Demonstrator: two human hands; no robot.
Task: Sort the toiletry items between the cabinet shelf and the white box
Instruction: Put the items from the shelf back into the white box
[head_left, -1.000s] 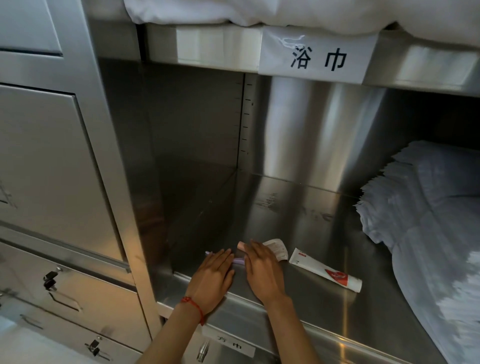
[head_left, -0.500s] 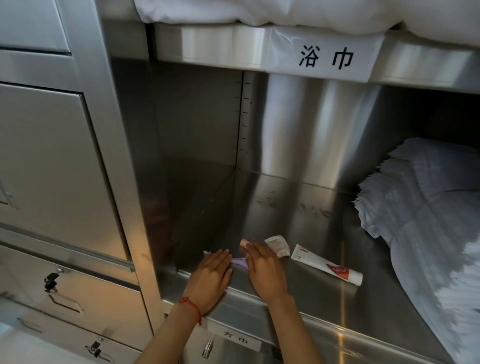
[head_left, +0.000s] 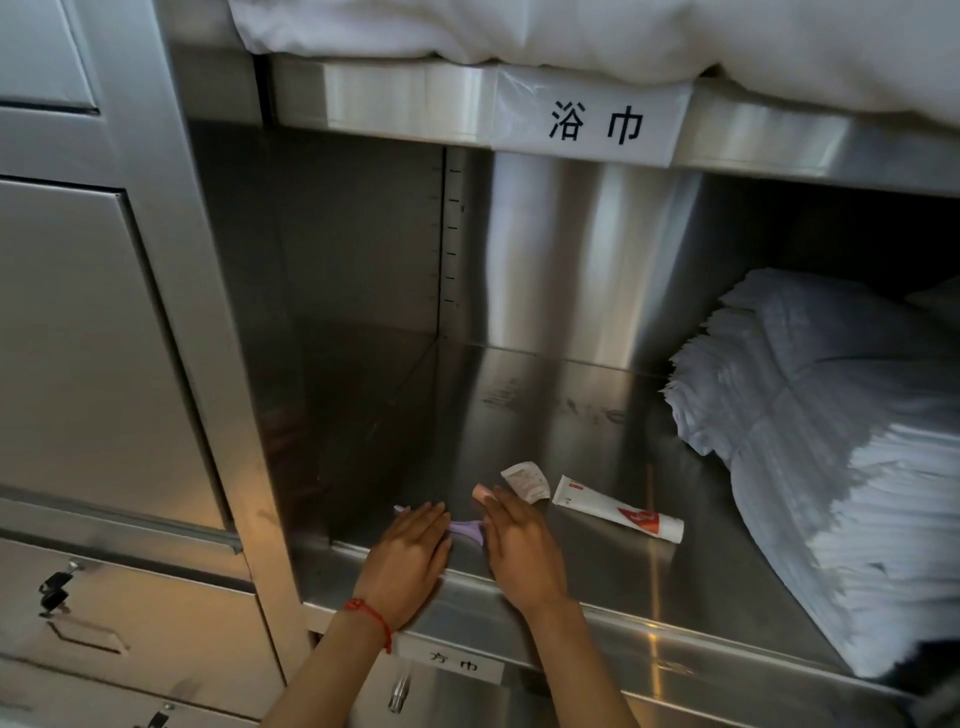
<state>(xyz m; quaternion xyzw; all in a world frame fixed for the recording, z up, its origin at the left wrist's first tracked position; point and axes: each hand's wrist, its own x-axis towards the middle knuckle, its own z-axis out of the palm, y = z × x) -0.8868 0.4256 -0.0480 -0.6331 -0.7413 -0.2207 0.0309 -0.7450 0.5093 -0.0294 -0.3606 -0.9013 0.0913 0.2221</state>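
Left hand (head_left: 402, 561): flat, fingers straight, resting on purple item (head_left: 465, 530).
Right hand (head_left: 522, 545): flat, holding nothing.
Purple item: front of cabinet shelf (head_left: 597, 415), long axis left-right, between both hands.
Toothpaste tube (head_left: 618, 509): right of right hand, nearer it.

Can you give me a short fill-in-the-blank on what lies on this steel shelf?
1. The toothpaste tube lies on the shelf to the ____ of the right hand.
2. Between the left hand and the right hand shows a ____ plastic item.
3. The stack of white linens fills the shelf's ____ side.

Missing words: right; purple; right
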